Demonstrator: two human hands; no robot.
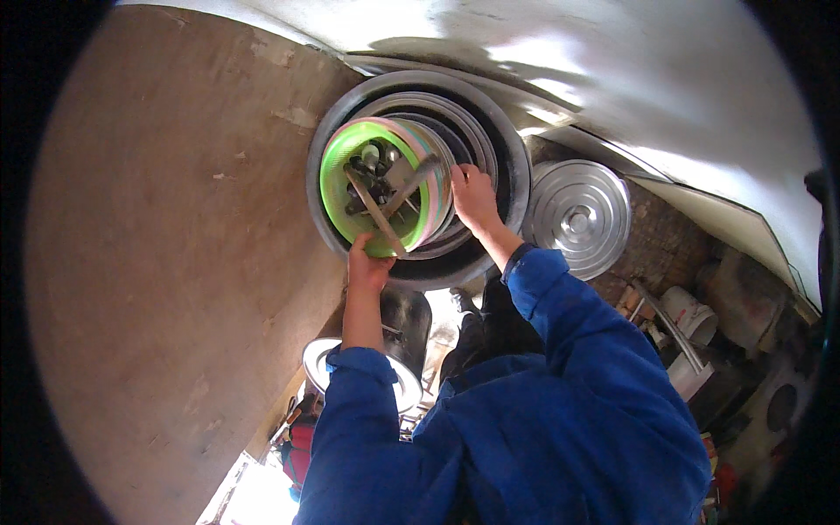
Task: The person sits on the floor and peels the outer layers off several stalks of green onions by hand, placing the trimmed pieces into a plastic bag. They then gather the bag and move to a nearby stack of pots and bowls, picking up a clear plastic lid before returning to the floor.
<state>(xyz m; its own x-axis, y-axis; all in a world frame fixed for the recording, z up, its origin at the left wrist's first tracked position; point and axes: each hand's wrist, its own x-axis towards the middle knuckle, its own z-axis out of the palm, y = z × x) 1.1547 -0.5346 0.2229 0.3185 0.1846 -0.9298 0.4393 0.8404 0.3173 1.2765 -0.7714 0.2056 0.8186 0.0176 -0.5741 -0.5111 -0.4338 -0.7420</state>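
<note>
A bright green plastic basket tops a tilted stack of nested basins with pinkish and pale rims. Inside it lie several metal ladles and spoons, plus two long flat wooden-looking utensils that cross each other. My left hand grips the near edge of the basket, thumb over the rim. On the opposite side, my right hand has its fingers curled at the edge of the stacked basins. Beneath everything sits a wide dark metal basin, with grey metal basins nested in it.
A brown wall rises close on the left, a pale wall at the far side. To the right is a round ringed aluminium lid. A white bucket lies beyond it. Below my left forearm stands a white-rimmed container.
</note>
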